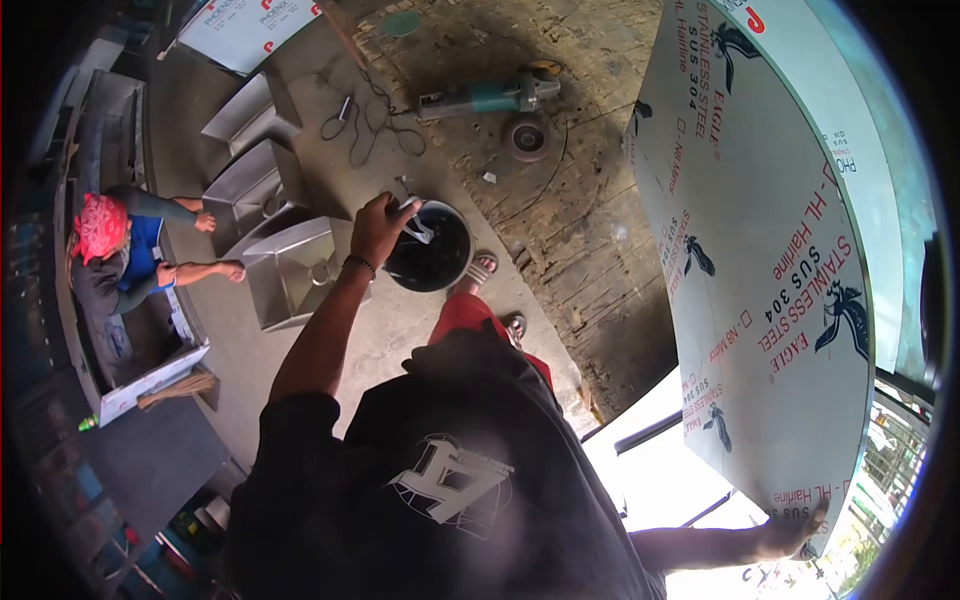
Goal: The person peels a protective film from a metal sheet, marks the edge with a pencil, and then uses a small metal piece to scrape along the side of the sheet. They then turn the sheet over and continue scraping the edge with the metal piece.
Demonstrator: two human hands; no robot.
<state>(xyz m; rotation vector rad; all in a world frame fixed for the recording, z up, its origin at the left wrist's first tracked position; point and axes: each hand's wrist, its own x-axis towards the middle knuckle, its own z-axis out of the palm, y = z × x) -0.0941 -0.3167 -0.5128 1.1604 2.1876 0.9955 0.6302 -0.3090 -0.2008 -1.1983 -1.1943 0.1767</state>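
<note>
My left hand [376, 232] is closed at the rim of a round black bucket [428, 268] on the floor. A small pale grey thing [416, 226] shows at its fingertips, over the bucket's mouth; I cannot tell what it is. Far to the right, my right hand [792, 532] lies with fingers apart against the lower end of a large stainless steel sheet [770, 250]. Printed protective film covers the sheet, which stands tilted beside the wooden worktable [590, 240].
An angle grinder [490, 97] and a grinding disc [527, 136] lie on the worktable. Several folded steel sinks [292, 272] stand on the floor at left, near a crouching person [130, 245] with a red head covering. A cable [370, 125] loops across the floor.
</note>
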